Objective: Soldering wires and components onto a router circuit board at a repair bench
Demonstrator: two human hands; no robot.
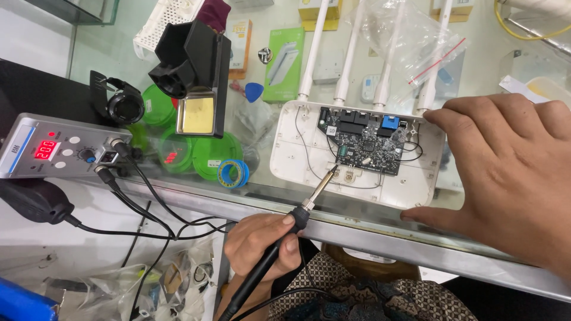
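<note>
We gripped the black pencil-shaped soldering iron [279,244] in our left hand [262,241], fingers clamped round its handle—tip hot, so never there. Our right hand [511,172], fingers spread, steadied the light, fragile opened white plastic router [297,160] at three o'clock on the glass surface [107,53].

Red digit screen [46,149] on the grey control box [59,147], left edge of the glass counter. Under the glass, upper middle: flat green box [284,64] picturing a white slab, lying tilted. Left of it, narrow orange-and-white box [240,47], partly hidden by the black stand. Yellow box [311,13] at top edge, cropped. Clear plastic bag [410,41] with red strip, upper right.
</note>
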